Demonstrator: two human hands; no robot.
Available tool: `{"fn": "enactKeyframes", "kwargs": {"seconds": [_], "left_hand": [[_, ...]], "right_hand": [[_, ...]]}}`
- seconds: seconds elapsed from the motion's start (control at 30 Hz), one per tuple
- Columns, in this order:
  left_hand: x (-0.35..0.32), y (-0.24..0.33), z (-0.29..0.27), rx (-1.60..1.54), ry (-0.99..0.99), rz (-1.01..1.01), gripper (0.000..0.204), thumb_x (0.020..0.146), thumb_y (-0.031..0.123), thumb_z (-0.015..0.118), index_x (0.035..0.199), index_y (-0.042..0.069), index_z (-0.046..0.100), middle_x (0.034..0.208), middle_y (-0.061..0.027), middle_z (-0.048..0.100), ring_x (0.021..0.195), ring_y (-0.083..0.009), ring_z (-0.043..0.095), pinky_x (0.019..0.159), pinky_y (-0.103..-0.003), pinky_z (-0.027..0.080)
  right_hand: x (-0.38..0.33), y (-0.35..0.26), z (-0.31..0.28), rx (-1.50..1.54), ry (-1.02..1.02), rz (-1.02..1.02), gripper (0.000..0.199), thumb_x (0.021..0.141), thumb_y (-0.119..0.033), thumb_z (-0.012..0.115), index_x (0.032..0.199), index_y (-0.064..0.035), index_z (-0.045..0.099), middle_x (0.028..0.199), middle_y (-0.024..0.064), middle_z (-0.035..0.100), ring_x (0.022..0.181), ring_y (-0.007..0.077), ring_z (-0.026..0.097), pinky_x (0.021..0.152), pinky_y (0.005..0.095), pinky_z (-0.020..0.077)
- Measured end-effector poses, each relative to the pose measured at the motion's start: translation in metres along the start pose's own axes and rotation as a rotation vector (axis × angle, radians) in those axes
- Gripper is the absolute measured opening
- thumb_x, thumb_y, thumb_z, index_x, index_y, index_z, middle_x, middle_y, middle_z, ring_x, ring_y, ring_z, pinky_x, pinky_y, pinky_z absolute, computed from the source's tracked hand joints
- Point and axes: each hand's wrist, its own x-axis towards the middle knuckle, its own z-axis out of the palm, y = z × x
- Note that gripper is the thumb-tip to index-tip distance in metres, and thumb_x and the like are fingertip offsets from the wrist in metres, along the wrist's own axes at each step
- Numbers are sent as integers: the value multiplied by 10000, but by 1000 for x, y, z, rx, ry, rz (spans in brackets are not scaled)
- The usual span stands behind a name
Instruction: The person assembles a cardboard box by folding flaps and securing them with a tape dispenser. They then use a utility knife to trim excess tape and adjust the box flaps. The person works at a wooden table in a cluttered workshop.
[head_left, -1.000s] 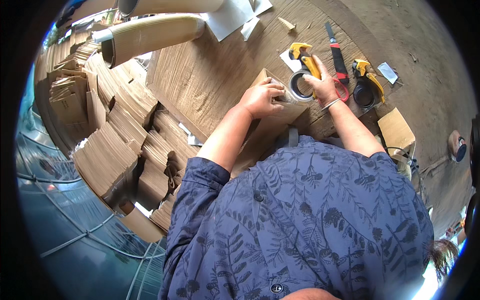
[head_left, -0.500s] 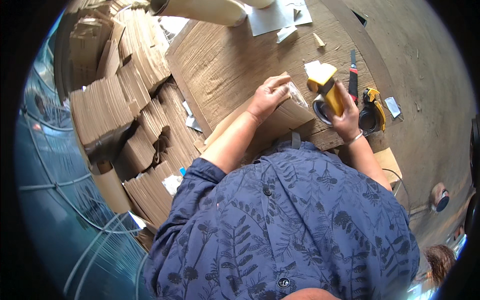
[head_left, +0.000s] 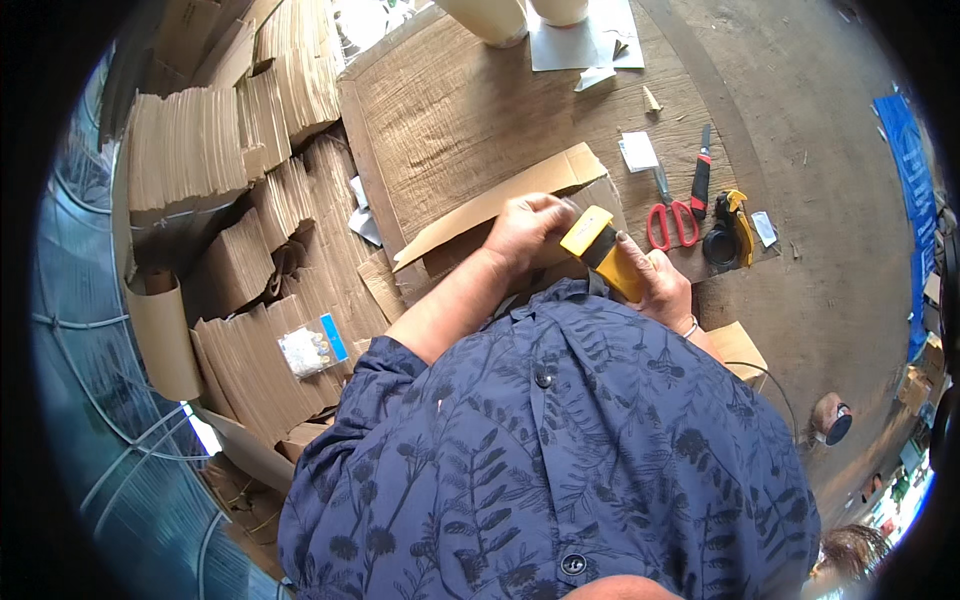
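At your far left, stacks of flattened cardboard point(head_left: 190, 150) are standing on edge, packed close together. Nearer your left elbow, a clear bag with a blue strip point(head_left: 305, 352) is lying on the cardboard; it is holding whitish pieces too small to tell. Further right, on the wooden table point(head_left: 430, 110), a long cardboard box point(head_left: 470, 222) is sitting right in front of you, its long axis running slantwise from near your left forearm up and away to the right. Its far flap is standing out along that length, and your arm and hand are covering much of the opening, so you cannot tell what it is containing. Your left hand point(head_left: 530, 232) is hovering over or touching the box's right part, fingers curling and blurring; whether they are gripping anything, you cannot tell. Just beside them, the yellow tape dispenser point(head_left: 610, 255) is pointing its head up and left, toward those fingers, its long axis slanting down and right into your right hand point(head_left: 660, 285), which is wrapping firmly around the handle. Beyond that hand, red-handled scissors point(head_left: 667, 203), a red-and-black knife point(head_left: 701, 185) and a second tape dispenser point(head_left: 738, 225) are lying in a row, the knife's blade pointing away from you
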Motion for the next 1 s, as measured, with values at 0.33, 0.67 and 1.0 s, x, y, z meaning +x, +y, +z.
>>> {"fn": "enactKeyframes", "kwargs": {"seconds": [0.33, 0.67, 1.0], "left_hand": [[68, 7, -99, 234, 59, 83, 153, 938, 184, 637, 896, 37, 645, 724, -3, 600, 619, -94, 521, 552, -235, 427], [122, 13, -132, 254, -115, 23, 181, 913, 194, 667, 872, 19, 646, 703, -11, 573, 602, -92, 510, 522, -259, 448], [141, -4, -162, 379, -106, 21, 218, 870, 218, 734, 818, 20, 657, 685, -9, 596, 596, -94, 524, 538, -248, 444]], "right_hand": [[-61, -58, 16, -225, -2, 288, 881, 660, -229, 767, 1463, -307, 413, 785, 81, 524, 682, 285, 596, 594, 399, 513], [-39, -104, 64, -283, 50, 372, 894, 681, -325, 801, 1473, -289, 388, 805, 101, 569, 683, 304, 624, 596, 417, 528], [-21, -138, 97, -324, 10, 408, 865, 740, -430, 774, 1484, -235, 377, 785, 114, 548, 649, 305, 599, 581, 409, 511]]}}
